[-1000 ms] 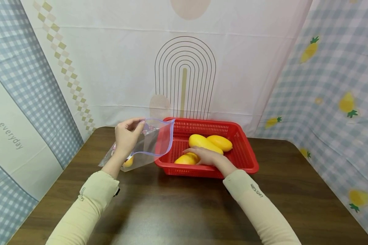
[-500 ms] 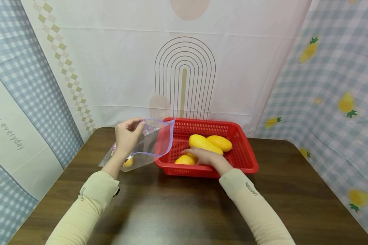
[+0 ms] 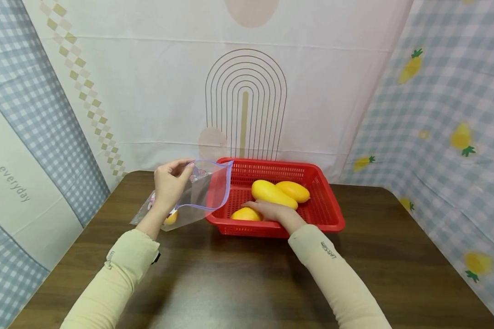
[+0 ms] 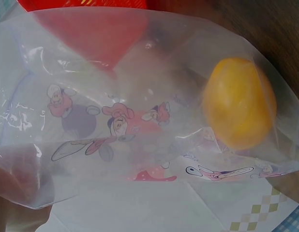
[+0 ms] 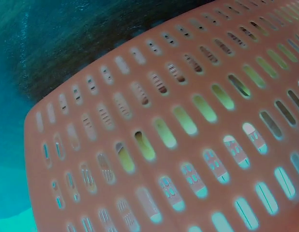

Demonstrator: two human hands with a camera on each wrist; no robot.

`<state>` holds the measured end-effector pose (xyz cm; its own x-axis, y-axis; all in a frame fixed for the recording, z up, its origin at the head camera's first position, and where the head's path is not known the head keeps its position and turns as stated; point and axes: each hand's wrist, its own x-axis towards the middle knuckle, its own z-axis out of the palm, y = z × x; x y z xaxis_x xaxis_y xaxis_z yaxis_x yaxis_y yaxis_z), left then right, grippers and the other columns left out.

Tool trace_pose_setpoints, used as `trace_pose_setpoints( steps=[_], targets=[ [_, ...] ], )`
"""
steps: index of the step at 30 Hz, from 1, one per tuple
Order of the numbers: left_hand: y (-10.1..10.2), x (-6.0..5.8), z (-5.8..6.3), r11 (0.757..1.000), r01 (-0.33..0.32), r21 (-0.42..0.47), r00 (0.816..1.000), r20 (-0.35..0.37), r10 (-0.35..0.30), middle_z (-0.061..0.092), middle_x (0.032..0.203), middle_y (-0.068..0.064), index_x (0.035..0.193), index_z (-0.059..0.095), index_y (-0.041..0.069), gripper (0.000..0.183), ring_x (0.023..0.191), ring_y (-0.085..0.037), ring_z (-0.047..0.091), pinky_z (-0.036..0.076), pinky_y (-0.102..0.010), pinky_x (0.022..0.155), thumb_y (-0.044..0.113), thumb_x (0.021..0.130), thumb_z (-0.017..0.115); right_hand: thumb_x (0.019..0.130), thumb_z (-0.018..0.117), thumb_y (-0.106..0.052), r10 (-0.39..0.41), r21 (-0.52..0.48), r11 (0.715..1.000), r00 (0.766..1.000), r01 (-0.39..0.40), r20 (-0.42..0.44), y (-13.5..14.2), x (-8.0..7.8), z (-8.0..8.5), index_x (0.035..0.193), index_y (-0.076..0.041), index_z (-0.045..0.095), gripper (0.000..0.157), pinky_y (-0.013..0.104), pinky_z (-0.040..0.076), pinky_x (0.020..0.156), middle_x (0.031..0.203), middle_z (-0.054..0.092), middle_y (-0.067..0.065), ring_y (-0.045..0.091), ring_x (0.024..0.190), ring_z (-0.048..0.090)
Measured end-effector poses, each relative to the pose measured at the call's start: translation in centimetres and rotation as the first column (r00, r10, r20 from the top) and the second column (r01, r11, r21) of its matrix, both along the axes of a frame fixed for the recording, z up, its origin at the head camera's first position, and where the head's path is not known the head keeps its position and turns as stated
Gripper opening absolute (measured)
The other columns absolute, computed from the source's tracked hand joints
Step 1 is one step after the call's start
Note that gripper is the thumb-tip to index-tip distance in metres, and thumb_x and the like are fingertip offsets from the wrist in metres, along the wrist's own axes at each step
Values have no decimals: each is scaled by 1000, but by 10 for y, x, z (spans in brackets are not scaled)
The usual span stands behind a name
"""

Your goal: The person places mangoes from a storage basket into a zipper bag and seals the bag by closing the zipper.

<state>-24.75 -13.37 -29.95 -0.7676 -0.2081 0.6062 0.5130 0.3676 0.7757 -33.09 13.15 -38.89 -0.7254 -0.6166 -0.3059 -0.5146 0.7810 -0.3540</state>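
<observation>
The right hand [image 3: 271, 211] is down in the red basket [image 3: 251, 229]. Its fingers are bent round the top and side of the front yellow fruit [image 3: 245, 214], which sits right under them. I can't see those fingertips, so I can't tell how tight they squeeze; the basket's wall fills the right wrist view. The left hand [image 3: 170, 183] has thumb and fingers nipped together on the edge of the clear bag [image 3: 201, 192]. The bag's purple-edged mouth gapes just to the right of those fingers, over the basket's left side. Below the left fingers, a round orange-yellow fruit [image 4: 239, 103] lies inside the bag, low down near the wrist. Just behind the right fingers is the long yellow fruit [image 3: 273, 194], with another yellow fruit [image 3: 296, 191] beside it, farther to the right. Under everything is the brown table [image 3: 230, 278]. Farthest from the fingers, a pale cloth [image 3: 160, 91] hangs at the back.
</observation>
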Motion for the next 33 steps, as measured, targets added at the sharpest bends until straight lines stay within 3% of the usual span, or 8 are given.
trace_pose_setpoints(
  steps=[4, 9, 10, 17, 23, 27, 33],
  targets=[
    [1, 0, 0, 1000, 2, -4, 1000, -2, -2, 66, 80, -29, 95, 69, -13, 16, 56, 6, 45, 36, -7, 53, -1, 85, 64, 76, 76, -23, 15, -18, 1000, 1000, -16, -16, 5, -12, -12, 138, -32, 42, 72, 50, 36, 104, 124, 52, 3, 23, 113, 45],
    [1, 0, 0, 1000, 2, -6, 1000, -10, -2, 66, 79, -29, 94, 69, -12, 15, 56, 5, 46, 36, -7, 52, -1, 85, 64, 78, 75, -19, 43, 40, 998, 998, -41, -40, 1, -5, 0, 138, -23, 42, 69, 48, 39, 103, 123, 54, 5, 23, 110, 47],
    [1, 0, 0, 1000, 3, -6, 1000, -11, -3, 66, 79, -29, 94, 69, -12, 15, 56, 5, 45, 36, -7, 52, -1, 85, 63, 79, 74, -16, 25, 52, 998, 999, -24, -26, -1, 0, 7, 139, -22, 42, 68, 47, 38, 104, 123, 54, 5, 23, 111, 47],
    [1, 2, -1, 1000, -2, 4, 1000, -13, 2, 66, 78, -28, 93, 69, -12, 15, 56, 4, 45, 34, -8, 51, -1, 85, 64, 82, 71, -13, -26, 85, 996, 1000, 26, -9, 1, 9, 14, 140, -19, 41, 65, 43, 35, 108, 128, 51, 4, 21, 115, 44],
    [1, 2, -2, 1000, -4, 0, 1000, -9, 4, 66, 78, -28, 93, 69, -12, 15, 56, 4, 46, 35, -8, 51, -1, 85, 64, 81, 72, -19, -37, 62, 997, 998, 39, -42, 11, 9, 14, 139, -15, 42, 65, 43, 33, 111, 136, 48, 7, 23, 124, 42],
    [1, 1, -1, 1000, -2, 6, 1000, -7, 2, 66, 79, -29, 94, 69, -12, 15, 56, 6, 46, 35, -7, 51, -1, 85, 63, 81, 73, -22, -26, 16, 1000, 999, 27, -43, 17, 9, 18, 138, -13, 42, 65, 44, 34, 110, 134, 48, 8, 23, 120, 44],
    [0, 2, -1, 1000, 0, 8, 1000, 5, 0, 67, 82, -30, 94, 69, -12, 15, 56, 8, 46, 35, -7, 52, -1, 85, 63, 82, 72, -23, -36, -43, 998, 999, 35, -16, 24, 12, 26, 143, -7, 34, 74, 47, 28, 113, 141, 42, 12, 27, 127, 38]
  ],
)
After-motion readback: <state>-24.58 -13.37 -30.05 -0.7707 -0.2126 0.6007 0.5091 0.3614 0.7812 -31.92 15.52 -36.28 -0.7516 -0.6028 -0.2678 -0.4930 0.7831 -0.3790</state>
